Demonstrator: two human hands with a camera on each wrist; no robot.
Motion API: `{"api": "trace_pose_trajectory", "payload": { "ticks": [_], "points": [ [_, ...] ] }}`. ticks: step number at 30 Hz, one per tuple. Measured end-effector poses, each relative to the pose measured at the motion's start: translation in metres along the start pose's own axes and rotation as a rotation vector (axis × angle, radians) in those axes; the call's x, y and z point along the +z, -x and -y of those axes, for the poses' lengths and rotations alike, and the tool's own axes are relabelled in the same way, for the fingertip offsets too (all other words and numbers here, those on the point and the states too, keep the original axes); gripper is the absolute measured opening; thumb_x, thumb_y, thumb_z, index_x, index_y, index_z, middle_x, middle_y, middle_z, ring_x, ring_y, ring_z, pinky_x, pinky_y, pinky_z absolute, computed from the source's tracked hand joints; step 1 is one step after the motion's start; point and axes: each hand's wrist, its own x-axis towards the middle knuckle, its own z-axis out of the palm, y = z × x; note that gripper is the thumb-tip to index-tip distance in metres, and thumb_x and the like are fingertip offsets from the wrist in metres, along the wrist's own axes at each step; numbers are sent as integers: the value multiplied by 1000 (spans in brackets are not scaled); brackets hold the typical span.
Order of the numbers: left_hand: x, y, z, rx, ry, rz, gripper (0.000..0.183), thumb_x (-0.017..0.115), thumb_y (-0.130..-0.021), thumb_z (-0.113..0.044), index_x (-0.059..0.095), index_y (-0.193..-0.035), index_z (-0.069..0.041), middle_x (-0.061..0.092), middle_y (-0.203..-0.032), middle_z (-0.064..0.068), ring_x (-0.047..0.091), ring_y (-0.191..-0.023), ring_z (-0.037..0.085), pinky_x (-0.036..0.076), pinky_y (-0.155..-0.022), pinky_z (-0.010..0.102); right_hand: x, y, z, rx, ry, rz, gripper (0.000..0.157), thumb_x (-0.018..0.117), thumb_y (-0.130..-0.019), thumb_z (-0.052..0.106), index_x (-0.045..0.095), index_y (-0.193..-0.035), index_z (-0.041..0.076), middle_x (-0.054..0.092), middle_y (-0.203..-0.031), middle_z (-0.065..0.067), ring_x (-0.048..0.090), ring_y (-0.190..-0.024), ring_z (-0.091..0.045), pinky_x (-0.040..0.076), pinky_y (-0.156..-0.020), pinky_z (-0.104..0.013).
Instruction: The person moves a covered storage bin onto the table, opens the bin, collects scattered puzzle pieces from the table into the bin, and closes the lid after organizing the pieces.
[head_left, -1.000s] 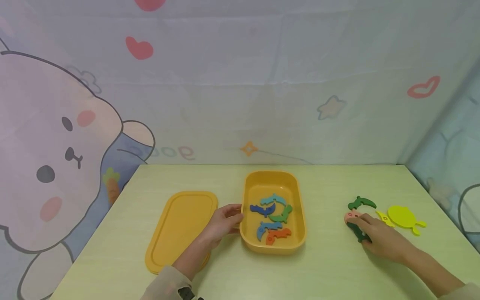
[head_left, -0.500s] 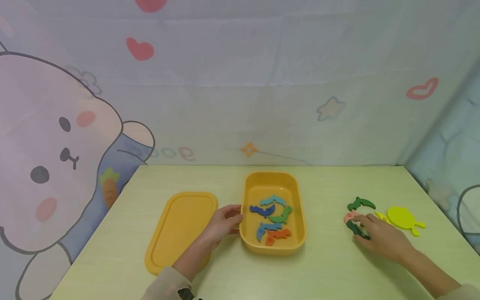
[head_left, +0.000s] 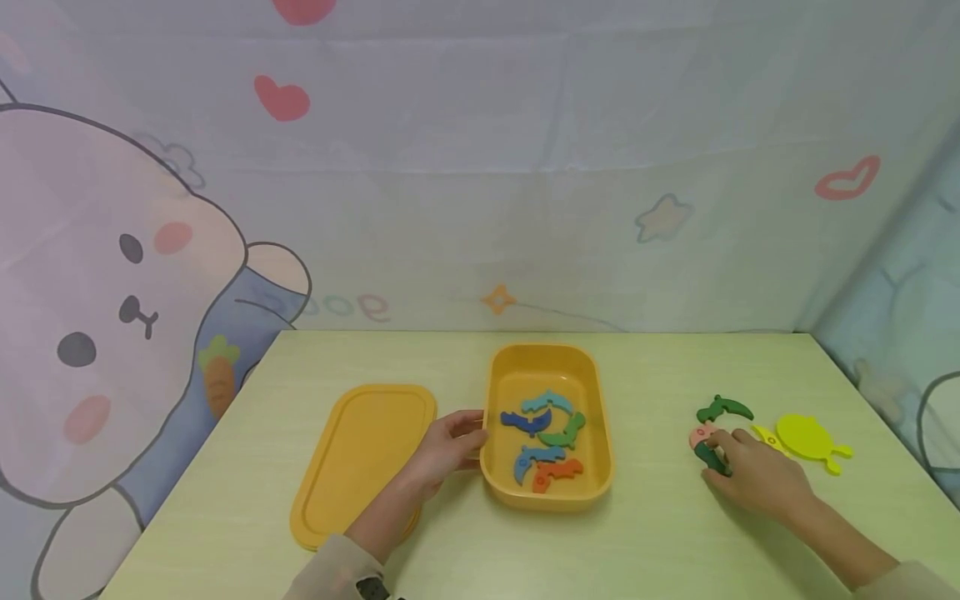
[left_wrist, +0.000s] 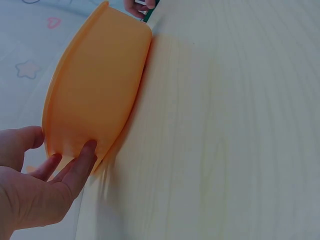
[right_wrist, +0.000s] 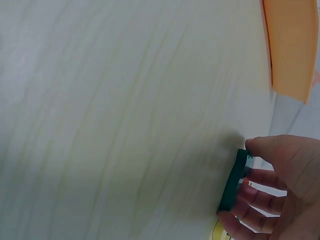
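Observation:
A yellow plastic box (head_left: 547, 497) stands mid-table with several small animal-shaped pieces lying in it, among them an orange piece (head_left: 557, 473) and a dark blue piece (head_left: 527, 422). My left hand (head_left: 448, 450) rests its fingertips against the box's left outer wall. At the right, my right hand (head_left: 765, 475) holds a dark green curved piece (right_wrist: 232, 184) between thumb and fingers, low over the table. A pink piece (head_left: 701, 434) lies against it, partly covered by the fingers. Just behind is another green piece (head_left: 724, 407).
A flat yellow lid (head_left: 363, 458) lies left of the box, partly under my left forearm. Beyond my right hand are a small yellow piece (head_left: 769, 437) and a bright yellow turtle-shaped piece (head_left: 810, 437). A printed cloth (head_left: 465, 167) hangs behind the table.
My right hand has shifted slightly left, its thumb now along the near end of the dark green piece. The left hand and the box have stayed put.

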Motion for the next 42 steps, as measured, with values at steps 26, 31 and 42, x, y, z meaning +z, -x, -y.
{"api": "trace_pose_trajectory", "payload": {
  "ticks": [26, 31, 42],
  "points": [
    [-1, 0, -2, 12, 7, 16, 45, 51, -93, -12, 41, -135, 3, 49, -129, 25, 59, -103, 33, 55, -77, 37, 4, -3, 2, 41, -19, -15, 28, 64, -77, 18, 58, -103, 11, 48, -71, 1, 39, -48, -12, 31, -36, -25],
    [-1, 0, -2, 15, 5, 16, 45, 51, -93, -12, 41, -134, 3, 49, -128, 25, 60, -103, 33, 55, -77, 38, 1, -4, 1, 30, -13, -11, 27, 64, -77, 17, 59, -102, 11, 49, -72, 1, 41, -51, -11, 33, -37, -25],
    [0, 1, -1, 3, -4, 13, 45, 52, -92, -13, 43, -133, 1, 50, -127, 23, 61, -101, 29, 55, -77, 37, -7, -12, 3, -85, 15, -117, 27, 70, -74, 13, 64, -100, 10, 54, -75, 0, 46, -55, -7, 32, -38, -20]
  ]
}}
